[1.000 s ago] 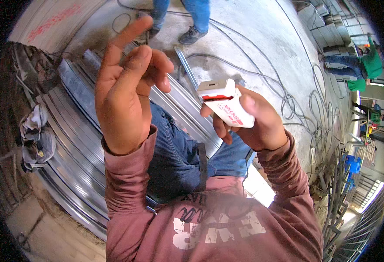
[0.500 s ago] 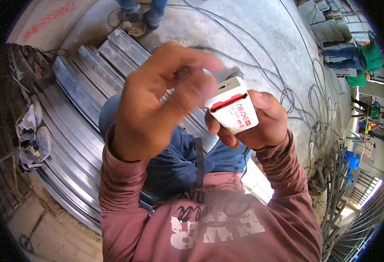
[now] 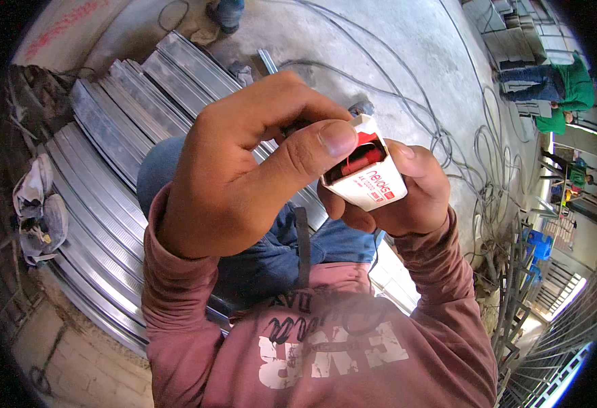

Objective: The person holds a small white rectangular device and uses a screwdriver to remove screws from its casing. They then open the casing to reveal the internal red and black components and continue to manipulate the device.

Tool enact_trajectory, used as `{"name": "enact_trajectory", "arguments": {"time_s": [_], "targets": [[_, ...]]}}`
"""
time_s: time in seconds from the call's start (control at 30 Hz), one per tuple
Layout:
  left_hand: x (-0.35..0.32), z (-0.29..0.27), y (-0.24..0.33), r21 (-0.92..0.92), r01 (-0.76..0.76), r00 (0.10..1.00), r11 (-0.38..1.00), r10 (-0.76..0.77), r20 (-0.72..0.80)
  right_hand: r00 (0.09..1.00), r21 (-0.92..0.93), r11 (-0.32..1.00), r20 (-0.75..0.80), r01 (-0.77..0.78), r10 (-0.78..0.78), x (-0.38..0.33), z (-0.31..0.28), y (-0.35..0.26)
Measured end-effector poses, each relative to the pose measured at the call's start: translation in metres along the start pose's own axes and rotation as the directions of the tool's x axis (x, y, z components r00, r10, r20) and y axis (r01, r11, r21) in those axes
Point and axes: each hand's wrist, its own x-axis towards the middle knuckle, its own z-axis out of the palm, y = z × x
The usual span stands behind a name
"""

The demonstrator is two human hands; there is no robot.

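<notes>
My right hand [image 3: 417,194] is wrapped around a small white cardboard box [image 3: 374,188] with red print, held tilted in front of my chest. The box's top end is open, and red and dark contents [image 3: 361,160] show inside. From the left, my left hand [image 3: 234,160] reaches over the box with thumb and fingers closed at the raised white flap [image 3: 365,125]. Its thumb lies across the edge of the opening, and the fingertips behind are hidden.
Long ribbed metal profiles [image 3: 101,211] lie stacked at the left, near a crumpled bundle [image 3: 40,211]. Dark cables [image 3: 441,136] snake over the concrete floor. A person in green [image 3: 573,85] stands far right; someone's leg [image 3: 227,15] shows at the top. Metal frames [image 3: 509,319] stand lower right.
The box's closed top has been lifted open, so the contents now show. My left hand, blurred and apart from the top before, has come onto it. The right hand keeps its hold.
</notes>
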Motion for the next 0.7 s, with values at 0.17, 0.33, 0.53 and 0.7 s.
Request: {"name": "enact_trajectory", "arguments": {"time_s": [0.17, 0.33, 0.53, 0.7], "targets": [[0.000, 0.000, 0.003, 0.000, -0.007, 1.000, 1.000, 0.007, 0.021, 0.999, -0.070, 0.997, 0.037, -0.024, 0.027, 0.002, -0.002, -0.001], [0.000, -0.002, 0.003, 0.039, -0.042, 0.998, 0.998, 0.040, 0.043, 0.989, -0.103, 0.993, 0.129, -0.057, 0.070, 0.006, -0.011, -0.001], [0.003, -0.008, -0.001, 0.154, -0.196, 0.971, 0.968, 0.170, 0.168, 0.987, -0.055, 0.996, 0.140, -0.068, 0.075, 0.009, -0.017, 0.004], [0.003, -0.008, 0.001, 0.161, -0.227, 0.962, 0.961, 0.195, 0.192, 0.975, -0.143, 0.986, 0.193, -0.084, 0.111, 0.014, -0.029, 0.005]]}}
